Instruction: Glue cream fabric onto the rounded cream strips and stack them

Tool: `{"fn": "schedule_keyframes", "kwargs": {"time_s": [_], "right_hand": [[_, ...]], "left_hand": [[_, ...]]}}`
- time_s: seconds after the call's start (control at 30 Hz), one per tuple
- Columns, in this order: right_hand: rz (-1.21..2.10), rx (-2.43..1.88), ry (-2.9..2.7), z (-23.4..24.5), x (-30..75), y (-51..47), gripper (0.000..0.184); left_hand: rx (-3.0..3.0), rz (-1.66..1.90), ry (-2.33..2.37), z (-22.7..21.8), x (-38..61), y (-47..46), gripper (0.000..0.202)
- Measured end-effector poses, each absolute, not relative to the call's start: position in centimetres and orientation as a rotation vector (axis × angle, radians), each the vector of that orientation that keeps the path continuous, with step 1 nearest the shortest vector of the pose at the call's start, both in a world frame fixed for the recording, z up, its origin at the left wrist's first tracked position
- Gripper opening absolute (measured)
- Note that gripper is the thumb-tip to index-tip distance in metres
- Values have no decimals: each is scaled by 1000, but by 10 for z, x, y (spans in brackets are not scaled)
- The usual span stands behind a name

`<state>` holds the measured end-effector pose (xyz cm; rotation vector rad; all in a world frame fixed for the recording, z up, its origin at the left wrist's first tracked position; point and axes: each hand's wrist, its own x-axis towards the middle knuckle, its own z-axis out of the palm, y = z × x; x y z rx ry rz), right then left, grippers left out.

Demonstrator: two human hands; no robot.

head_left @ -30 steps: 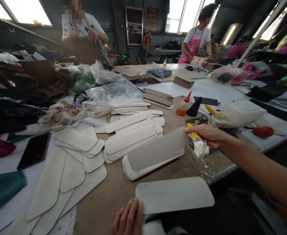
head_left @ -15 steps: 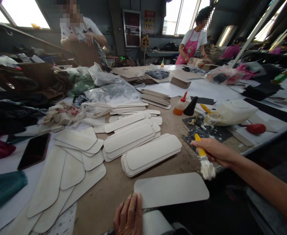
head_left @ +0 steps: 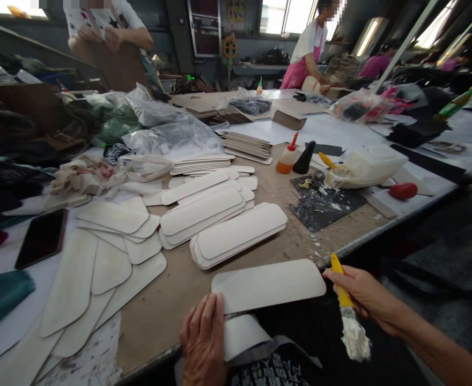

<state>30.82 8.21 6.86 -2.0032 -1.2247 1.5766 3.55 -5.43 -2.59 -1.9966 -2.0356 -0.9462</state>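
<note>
My left hand (head_left: 203, 342) lies at the table's near edge, fingers closed over the left end of a long rounded white panel (head_left: 268, 284). That panel juts out past the table edge toward me, with another white piece (head_left: 242, 335) under it. My right hand (head_left: 362, 294) is off the table to the right, wrapped round the yellow handle of a glue brush (head_left: 349, 316) whose white-caked bristles point down. A stack of like panels (head_left: 238, 235) lies just beyond the held one.
Many white panels (head_left: 111, 257) spread over the left of the table, a phone (head_left: 41, 238) beside them. A black glue-smeared mat (head_left: 324, 203), glue tub (head_left: 367, 166), orange bottle (head_left: 286, 160) and black cone (head_left: 303, 158) stand right. Two other people work at the far side.
My right hand set a panel on the stack, then drew back with the brush to below the table edge. The view tilted down. My left hand stays on the near panel.
</note>
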Motion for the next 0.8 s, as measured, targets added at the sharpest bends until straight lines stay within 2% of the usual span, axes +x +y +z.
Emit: {"fn": "schedule_keyframes", "kwargs": {"time_s": [0.2, 0.43, 0.57, 0.7, 0.8], "right_hand": [[1662, -1932, -1290, 76, 301, 81, 39], [1452, -1810, -1465, 80, 289, 119, 32], [1269, -1790, -1291, 83, 282, 124, 26], [1522, -1608, -963, 92, 250, 108, 39], [1644, -1512, -932, 91, 218, 90, 47]], "left_hand": [[-2005, -881, -2035, -21, 36, -55, 59], [-2033, -868, -2013, -19, 42, -56, 55], [-2108, -985, -1986, -18, 33, -64, 50], [-2141, -1111, -1982, -12, 22, -68, 43], [-2180, -1091, -1946, -7, 17, -66, 40]]}}
